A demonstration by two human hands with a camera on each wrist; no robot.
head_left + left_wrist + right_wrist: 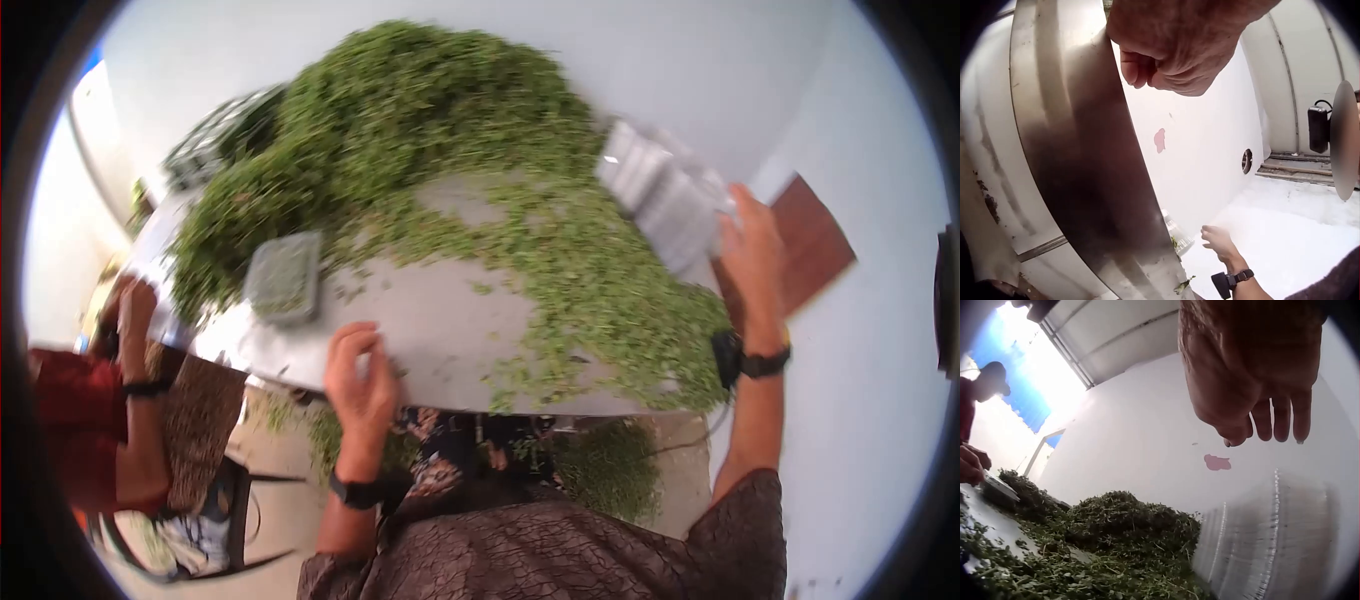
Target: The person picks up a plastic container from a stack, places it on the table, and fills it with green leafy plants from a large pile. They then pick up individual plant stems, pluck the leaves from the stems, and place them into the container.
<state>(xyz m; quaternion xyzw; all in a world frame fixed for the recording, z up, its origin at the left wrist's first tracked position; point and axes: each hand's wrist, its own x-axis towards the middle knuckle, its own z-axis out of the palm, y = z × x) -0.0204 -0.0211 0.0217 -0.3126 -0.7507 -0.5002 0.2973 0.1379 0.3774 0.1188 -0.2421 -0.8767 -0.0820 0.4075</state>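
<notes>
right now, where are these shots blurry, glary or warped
Head: dark round vignette, fisheye-like bending; the right hand and container stack look smeared. Left wrist: lower right washed nearly white, the metal table edge bowed, probably by the lens. Right wrist: harsh glare upper left, leaving the other person backlit; the container stack is soft, the right hand's underside shaded.

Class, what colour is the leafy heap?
Green; the leafy heap shows best in the head view.
</notes>
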